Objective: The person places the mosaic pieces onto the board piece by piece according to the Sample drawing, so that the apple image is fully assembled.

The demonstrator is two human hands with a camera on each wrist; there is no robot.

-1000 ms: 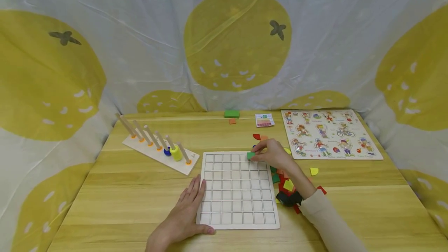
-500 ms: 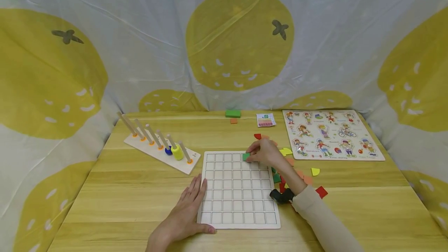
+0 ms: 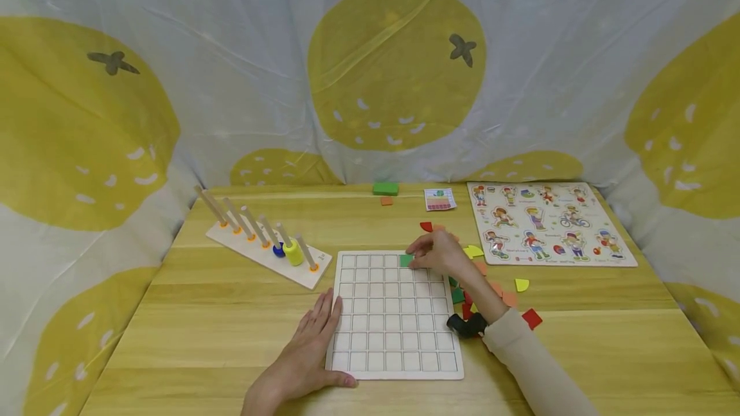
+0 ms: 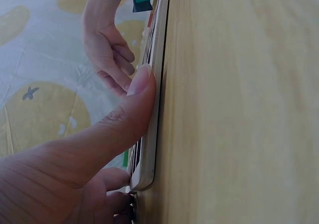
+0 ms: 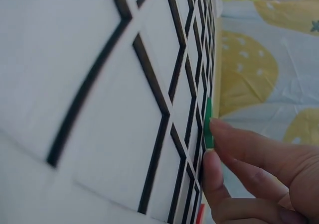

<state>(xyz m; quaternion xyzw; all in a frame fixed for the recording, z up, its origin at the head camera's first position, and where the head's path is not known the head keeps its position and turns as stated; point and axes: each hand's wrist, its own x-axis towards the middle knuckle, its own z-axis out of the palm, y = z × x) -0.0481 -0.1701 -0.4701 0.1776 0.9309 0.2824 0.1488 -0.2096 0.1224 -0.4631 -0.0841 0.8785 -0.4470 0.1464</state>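
A white board with a square grid point(image 3: 392, 287) lies flat on the table. My left hand point(image 3: 306, 348) rests along its left edge with fingers extended, the thumb at the near left corner; in the left wrist view the thumb point(image 4: 117, 117) presses on the board's rim. At the far row my right hand point(image 3: 436, 254) holds a green square tile point(image 3: 406, 260) between thumb and fingertips. The right wrist view shows that tile point(image 5: 208, 124) low against the grid, its seating in the cell hard to judge.
Loose coloured tiles point(image 3: 458, 295) lie right of the board, partly under my right forearm. A peg stand point(image 3: 254, 252) with blue and yellow rings stands at left. Farther back are a green block point(image 3: 385, 189), a small pattern card point(image 3: 440, 199) and a picture puzzle point(image 3: 552, 223).
My right hand has moved slightly left along the far row with the green tile, which now lies flatter over a cell. My left hand has stayed at the board's edge.
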